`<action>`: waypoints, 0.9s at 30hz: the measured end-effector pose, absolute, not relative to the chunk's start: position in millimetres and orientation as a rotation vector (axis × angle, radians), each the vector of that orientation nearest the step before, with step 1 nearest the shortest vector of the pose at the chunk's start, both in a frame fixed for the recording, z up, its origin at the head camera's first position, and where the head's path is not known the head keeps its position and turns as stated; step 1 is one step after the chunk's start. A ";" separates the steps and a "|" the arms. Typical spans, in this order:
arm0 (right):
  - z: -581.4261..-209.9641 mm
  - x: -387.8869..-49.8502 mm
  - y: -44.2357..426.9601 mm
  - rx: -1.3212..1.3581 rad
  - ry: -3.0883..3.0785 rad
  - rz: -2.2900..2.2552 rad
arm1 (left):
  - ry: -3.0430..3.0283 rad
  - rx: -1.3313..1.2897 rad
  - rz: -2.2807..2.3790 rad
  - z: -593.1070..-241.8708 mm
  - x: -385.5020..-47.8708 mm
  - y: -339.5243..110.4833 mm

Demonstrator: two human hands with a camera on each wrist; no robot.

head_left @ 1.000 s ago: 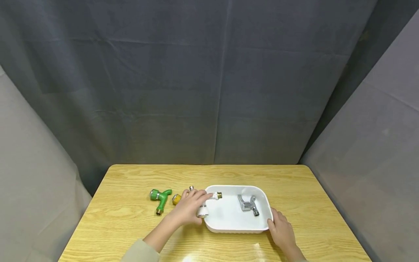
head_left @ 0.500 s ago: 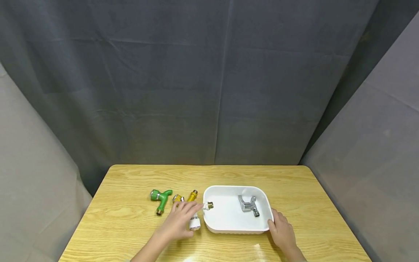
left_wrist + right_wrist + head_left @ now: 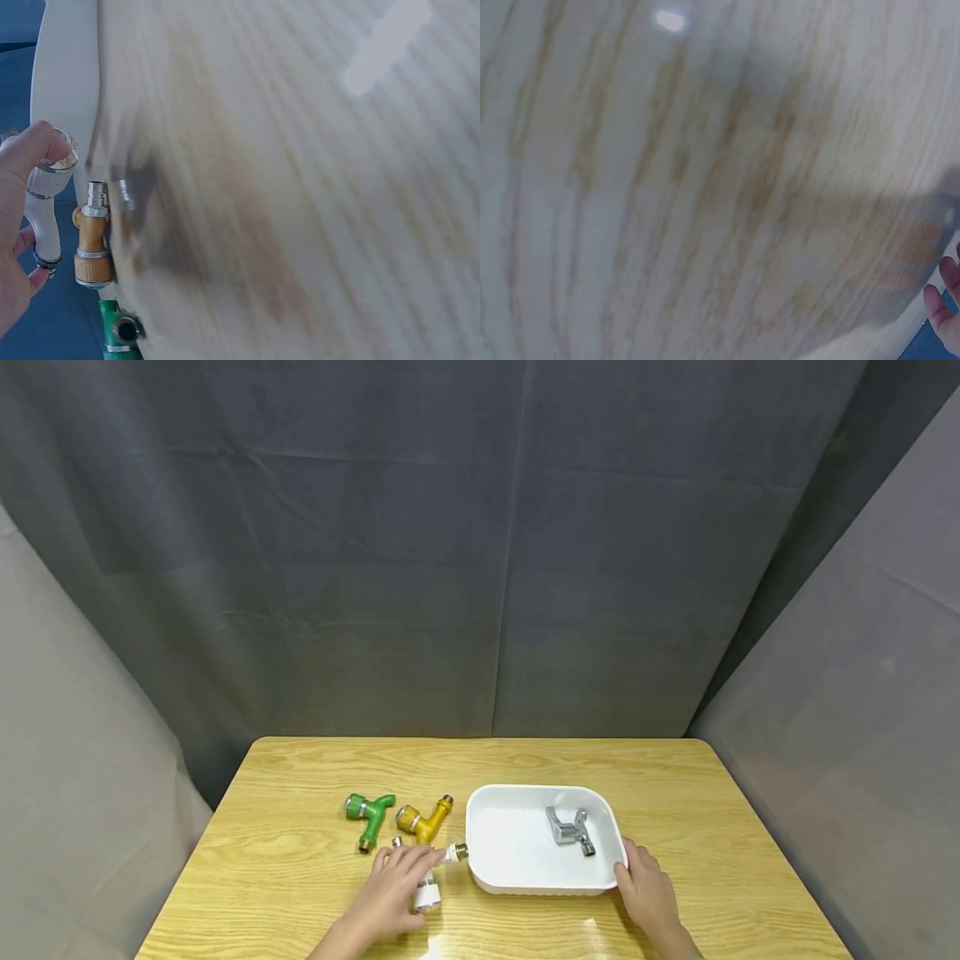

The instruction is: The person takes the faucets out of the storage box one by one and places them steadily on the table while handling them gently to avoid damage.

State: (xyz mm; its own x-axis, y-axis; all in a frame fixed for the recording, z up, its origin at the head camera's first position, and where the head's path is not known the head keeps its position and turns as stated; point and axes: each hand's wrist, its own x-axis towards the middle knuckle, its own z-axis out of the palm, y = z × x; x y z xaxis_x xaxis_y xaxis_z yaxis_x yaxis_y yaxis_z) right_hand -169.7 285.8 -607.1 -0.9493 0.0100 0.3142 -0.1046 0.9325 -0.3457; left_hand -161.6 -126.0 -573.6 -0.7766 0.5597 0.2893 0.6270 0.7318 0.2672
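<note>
Head view: wood-grain table, dark curtain behind, pale drapes at sides. Left hand, palm down, grips a white tap just left of the white tray; right hand touches the tray's right end, can't tell if gripping. Chrome tap in tray; yellow tap and green tap beyond left hand. Left wrist view: glare on table, thumb on the white tap's knob. Right wrist view: mostly table, fingertips at edge

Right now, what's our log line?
left hand: holds white tap | right hand: touches tub | silver tap: in tub | green tap, yellow tap: on table
</note>
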 end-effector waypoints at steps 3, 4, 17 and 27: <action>-606.1 -169.8 285.2 0.055 -2.790 0.521 | -2.771 -0.953 -0.534 -577.1 -157.9 -128.8; -605.8 -169.8 284.8 0.050 -2.797 0.520 | -2.783 -0.955 -0.545 -578.0 -156.8 -129.5; -606.7 -171.2 285.3 0.033 -2.840 0.523 | -2.932 -1.000 -0.648 -587.8 -153.9 -133.6; -605.8 -170.8 284.6 0.025 -2.858 0.529 | -3.009 -1.018 -0.573 -583.8 -158.6 -130.9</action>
State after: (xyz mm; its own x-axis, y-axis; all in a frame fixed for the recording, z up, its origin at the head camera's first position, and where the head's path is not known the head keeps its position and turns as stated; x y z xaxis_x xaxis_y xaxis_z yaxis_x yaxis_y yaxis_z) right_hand -170.8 284.6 -605.8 -0.9723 0.0255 0.2324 -0.0595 0.9344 -0.3512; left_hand -158.6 -130.9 -583.8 -0.7978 0.6022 0.0316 0.5716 0.7385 0.3576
